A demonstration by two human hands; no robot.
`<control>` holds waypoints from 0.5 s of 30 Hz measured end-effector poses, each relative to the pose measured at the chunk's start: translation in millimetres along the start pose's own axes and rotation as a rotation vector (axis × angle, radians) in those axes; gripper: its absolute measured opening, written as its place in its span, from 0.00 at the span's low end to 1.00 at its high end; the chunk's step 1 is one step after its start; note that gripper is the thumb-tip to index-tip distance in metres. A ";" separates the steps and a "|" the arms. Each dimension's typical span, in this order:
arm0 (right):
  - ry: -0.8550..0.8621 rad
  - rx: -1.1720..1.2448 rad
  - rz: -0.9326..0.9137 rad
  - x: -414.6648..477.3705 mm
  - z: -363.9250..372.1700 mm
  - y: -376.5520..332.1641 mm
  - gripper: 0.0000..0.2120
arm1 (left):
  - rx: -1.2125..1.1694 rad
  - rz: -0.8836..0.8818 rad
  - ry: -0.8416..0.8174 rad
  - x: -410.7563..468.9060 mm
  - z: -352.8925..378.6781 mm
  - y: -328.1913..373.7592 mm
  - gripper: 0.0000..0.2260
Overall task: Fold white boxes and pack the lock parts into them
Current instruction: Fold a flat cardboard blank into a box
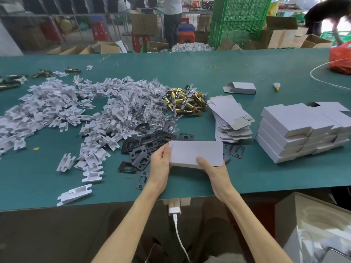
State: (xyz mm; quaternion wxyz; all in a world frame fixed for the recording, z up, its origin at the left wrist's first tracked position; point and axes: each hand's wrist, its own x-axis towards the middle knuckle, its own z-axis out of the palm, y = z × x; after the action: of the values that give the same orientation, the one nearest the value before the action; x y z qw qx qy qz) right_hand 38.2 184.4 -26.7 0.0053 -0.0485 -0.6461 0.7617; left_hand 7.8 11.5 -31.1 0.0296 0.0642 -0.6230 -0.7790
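Box [196, 152] gripped at both ends by left hand [160, 162] and right hand [212, 170], black plates [140, 147] beneath, flat blanks [230, 118] beyond right hand, stacked boxes [296, 133] farther right.

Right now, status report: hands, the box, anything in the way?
The left hand and right hand both grip the white box. Box held over the black plates. Way to the box stack on the right looks open.

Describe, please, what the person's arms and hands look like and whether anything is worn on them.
The left hand and right hand wear no gloves, and no ring, watch or bracelet shows. The left arm and right arm are bare down to the picture's bottom edge: no sleeves show.
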 end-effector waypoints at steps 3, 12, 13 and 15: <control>-0.002 0.006 0.004 0.2 -0.3 -1.2 0.14 | 0.026 0.008 0.017 1.1 -1.5 -1.5 0.12; -0.013 0.013 -0.004 -1.1 0.3 -2.3 0.21 | -0.087 -0.072 -0.027 2.6 -2.9 4.0 0.14; -0.016 0.005 -0.002 -1.5 0.7 -2.1 0.20 | -0.094 -0.074 -0.042 2.5 -2.9 5.0 0.15; -0.020 -0.012 0.005 -2.3 1.7 -2.2 0.20 | -0.090 -0.069 -0.070 1.3 -2.6 6.8 0.17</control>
State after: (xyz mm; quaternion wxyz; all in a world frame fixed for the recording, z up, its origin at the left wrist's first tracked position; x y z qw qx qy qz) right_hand 40.2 182.9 -24.0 -0.0033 -0.0423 -0.6506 0.7583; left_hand 6.6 7.3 -25.1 -0.0160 0.0570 -0.5855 -0.8085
